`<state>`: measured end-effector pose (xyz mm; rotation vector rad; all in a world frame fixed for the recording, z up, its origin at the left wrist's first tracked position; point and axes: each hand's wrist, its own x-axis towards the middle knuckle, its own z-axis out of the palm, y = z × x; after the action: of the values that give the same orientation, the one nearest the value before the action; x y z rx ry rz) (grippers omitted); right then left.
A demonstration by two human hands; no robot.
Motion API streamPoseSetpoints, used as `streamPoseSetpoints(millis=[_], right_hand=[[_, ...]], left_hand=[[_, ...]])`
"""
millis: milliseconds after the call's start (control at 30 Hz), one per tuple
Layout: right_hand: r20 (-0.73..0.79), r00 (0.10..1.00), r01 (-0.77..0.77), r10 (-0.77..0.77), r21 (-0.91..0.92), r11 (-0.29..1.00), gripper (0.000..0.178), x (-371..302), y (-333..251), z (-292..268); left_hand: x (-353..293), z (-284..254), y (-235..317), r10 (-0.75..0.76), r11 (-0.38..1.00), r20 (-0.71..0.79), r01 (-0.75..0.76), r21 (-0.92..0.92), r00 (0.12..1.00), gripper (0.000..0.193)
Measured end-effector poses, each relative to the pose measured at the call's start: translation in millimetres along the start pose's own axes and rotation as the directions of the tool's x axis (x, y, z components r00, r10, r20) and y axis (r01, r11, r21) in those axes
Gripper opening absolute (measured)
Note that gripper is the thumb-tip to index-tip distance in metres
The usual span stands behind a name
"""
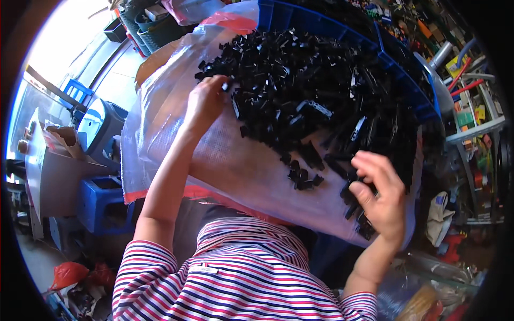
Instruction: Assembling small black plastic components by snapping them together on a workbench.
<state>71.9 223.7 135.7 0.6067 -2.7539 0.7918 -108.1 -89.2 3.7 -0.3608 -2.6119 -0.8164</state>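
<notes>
A wide heap of small black plastic pieces (289, 80) lies in front of me on a whitish woven sack (225, 155). At the heap's left edge, my left hand (206, 101) has its fingers closed, with a small dark, shiny plastic piece at the fingertips. My right hand (383, 195) hovers over the near right side, thumb apart from the curved fingers, nothing visible between them. Longer black pieces lie beneath and beside it. A small cluster of black pieces (304, 177) sits nearer to me, slightly apart from the heap.
Blue plastic crates (321, 24) border the heap's far and right sides. To the left stand a blue stool (104, 203) and a cardboard box (69, 176). A metal rack (476, 131) with colourful small items is on the right. A red plastic bag (69, 275) lies lower left.
</notes>
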Motion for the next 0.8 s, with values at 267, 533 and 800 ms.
streamPoseSetpoints(millis=[267, 533, 800], right_hand=[[-0.025, 0.929, -0.206, 0.37, 0.796, 0.57, 0.039, -25.3, -17.5, 105.9], [-0.183, 0.816, -0.288, 0.548, 0.693, 0.661, 0.02, -49.5, 2.8, 123.0], [-0.268, 0.885, -0.218, 0.381, 0.484, 0.848, 0.017, -55.0, 4.7, 130.2]], left_hand=[[-114.4, -12.2, 137.3, 0.176, 0.316, 0.344, 0.278, -0.907, 0.922, 0.026], [-46.5, -20.7, 58.6, 0.003, 0.983, -0.07, -0.015, -0.181, 0.998, 0.031], [-26.9, 5.0, 33.2, -0.045, 0.89, 0.144, 0.105, -0.444, 0.989, 0.037]])
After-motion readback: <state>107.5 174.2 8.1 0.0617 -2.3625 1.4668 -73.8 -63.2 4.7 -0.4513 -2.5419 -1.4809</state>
